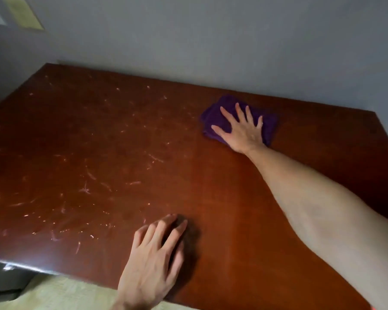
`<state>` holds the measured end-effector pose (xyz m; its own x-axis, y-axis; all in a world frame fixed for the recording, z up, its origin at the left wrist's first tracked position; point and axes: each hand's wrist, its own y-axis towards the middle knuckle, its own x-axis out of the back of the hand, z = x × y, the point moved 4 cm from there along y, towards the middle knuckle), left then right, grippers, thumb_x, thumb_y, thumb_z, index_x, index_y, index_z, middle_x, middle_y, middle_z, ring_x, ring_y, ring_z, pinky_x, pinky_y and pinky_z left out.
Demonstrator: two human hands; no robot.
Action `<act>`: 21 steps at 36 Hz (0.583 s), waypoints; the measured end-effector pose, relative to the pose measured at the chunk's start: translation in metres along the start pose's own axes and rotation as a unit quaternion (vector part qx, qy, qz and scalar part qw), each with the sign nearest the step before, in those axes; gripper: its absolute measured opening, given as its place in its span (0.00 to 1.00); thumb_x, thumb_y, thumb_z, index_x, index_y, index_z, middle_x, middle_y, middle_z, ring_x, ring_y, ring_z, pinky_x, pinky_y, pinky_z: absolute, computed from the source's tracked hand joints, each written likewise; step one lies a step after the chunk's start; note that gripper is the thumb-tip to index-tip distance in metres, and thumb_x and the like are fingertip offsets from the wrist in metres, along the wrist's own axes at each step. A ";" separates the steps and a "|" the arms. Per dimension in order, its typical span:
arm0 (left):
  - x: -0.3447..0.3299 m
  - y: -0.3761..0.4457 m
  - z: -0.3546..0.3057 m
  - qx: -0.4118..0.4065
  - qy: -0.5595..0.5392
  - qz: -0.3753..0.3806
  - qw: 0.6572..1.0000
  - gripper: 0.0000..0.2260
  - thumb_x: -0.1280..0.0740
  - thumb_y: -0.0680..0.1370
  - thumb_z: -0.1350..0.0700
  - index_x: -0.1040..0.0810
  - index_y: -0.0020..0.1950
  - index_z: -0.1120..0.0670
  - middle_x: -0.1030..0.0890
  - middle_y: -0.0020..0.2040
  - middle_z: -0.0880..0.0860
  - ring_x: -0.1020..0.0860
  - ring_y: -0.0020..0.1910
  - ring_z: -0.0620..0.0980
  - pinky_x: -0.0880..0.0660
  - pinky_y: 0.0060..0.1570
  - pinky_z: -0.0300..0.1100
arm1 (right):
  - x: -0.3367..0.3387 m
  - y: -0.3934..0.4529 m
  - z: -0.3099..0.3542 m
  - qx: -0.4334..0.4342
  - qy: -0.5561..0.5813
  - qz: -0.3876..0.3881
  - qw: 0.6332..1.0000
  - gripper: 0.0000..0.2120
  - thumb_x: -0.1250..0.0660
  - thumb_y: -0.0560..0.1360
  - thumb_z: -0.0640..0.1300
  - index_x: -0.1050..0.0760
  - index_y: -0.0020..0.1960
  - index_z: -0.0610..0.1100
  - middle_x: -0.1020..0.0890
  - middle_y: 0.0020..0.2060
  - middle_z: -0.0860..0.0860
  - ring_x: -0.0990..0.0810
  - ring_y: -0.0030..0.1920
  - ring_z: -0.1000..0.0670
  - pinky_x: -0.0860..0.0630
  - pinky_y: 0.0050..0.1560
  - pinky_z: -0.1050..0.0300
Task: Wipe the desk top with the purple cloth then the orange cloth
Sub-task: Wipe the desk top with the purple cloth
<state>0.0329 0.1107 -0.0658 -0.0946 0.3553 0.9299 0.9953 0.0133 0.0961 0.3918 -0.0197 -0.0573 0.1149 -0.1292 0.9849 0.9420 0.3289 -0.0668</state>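
The right hand (240,128), fingers spread, presses the purple cloth (268,125) flat on the worktop (121,142). The left hand (154,258) rests near the front edge, fingers relaxed.

Reddish-brown wooden desk (222,209) against a grey wall.

A folded purple cloth (213,117) lies flat on the desk toward the far right edge, the right hand (242,130) pressed on it with fingers spread. Well nearer than the cloth, the left hand (157,249) rests on the bare wood. Pale scuffs and streaks (85,189) cover the surface left of the cloth.
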 end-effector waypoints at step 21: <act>0.008 -0.001 -0.006 0.001 0.009 -0.017 1.000 0.19 0.45 0.81 0.49 0.27 0.70 0.50 0.26 0.66 0.49 0.26 0.58 0.51 0.35 0.61 0.47 | -0.010 -0.080 0.007 0.139 -0.026 0.003 0.990 0.34 0.55 0.78 0.74 0.53 0.82 0.66 0.52 0.84 0.53 0.55 0.83 0.42 0.56 0.78 0.30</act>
<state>0.0310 0.1080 -0.0558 -0.1281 0.3382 0.9323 0.9916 0.0259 0.1268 0.3128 -0.0387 -0.0603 0.0960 -0.0803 0.9921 0.8178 0.5746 -0.0326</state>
